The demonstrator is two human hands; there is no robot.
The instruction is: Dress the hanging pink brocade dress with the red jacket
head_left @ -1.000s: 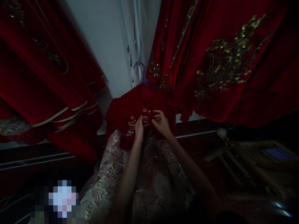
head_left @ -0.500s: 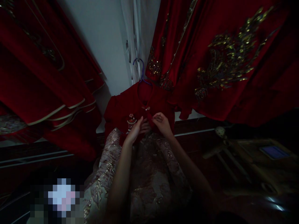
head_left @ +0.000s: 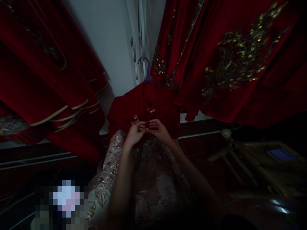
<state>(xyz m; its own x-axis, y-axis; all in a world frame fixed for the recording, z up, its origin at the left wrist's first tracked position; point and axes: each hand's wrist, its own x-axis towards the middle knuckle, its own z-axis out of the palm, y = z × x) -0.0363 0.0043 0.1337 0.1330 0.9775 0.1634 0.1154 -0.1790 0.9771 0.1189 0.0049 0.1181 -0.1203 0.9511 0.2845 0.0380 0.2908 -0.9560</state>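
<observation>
A short red jacket [head_left: 127,105] hangs on a purple hanger [head_left: 147,68], with a small beaded clasp [head_left: 151,110] joined below its neckline. Lower on the front, my left hand [head_left: 135,132] pinches the jacket's cloth near the front opening. From the other side my right hand [head_left: 159,130] pinches the cloth too, and the fingertips of both hands nearly meet. What small part lies between them is too dark to make out. A beaded ornament [head_left: 135,119] on the jacket is partly covered by my left hand. Under the jacket spreads a pale, gold-patterned brocade skirt [head_left: 153,191].
Red garments with light piping [head_left: 55,118] hang at the left. Red garments with gold sequin embroidery [head_left: 237,60] hang at the right. White straps [head_left: 141,32] run down the pale wall [head_left: 103,35]. At lower right stands a wooden chair [head_left: 249,150] with a lit screen [head_left: 281,155] on it.
My left hand has turned and closed its spread fingers on the jacket front, now covering much of the beaded ornament. My right hand has moved slightly left and down, close to it.
</observation>
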